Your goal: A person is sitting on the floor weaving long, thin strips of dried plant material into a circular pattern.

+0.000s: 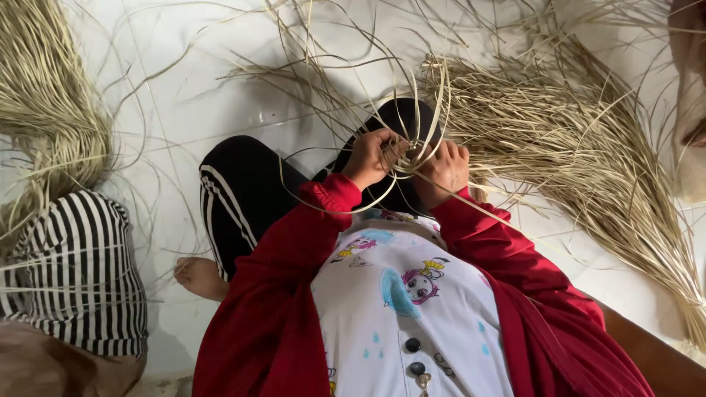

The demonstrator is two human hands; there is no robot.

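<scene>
Hands at work: two, the left hand [370,156] and the right hand [443,167], both closed around one small woven knot of pale dried grass strips [409,156].
Heaps of loose pale straw-coloured grass strips on the white tiled floor [191,95]: two, a large heap at the right [581,147] and a smaller heap at the upper left [44,95].
Single stray strips: too many to count.
Red long sleeves [294,250]: two.
Dark round buttons on the white printed shirt [413,345]: two in view.
Bare feet [197,278]: one.
Black-and-white striped cloth bundles [77,272]: one.
</scene>
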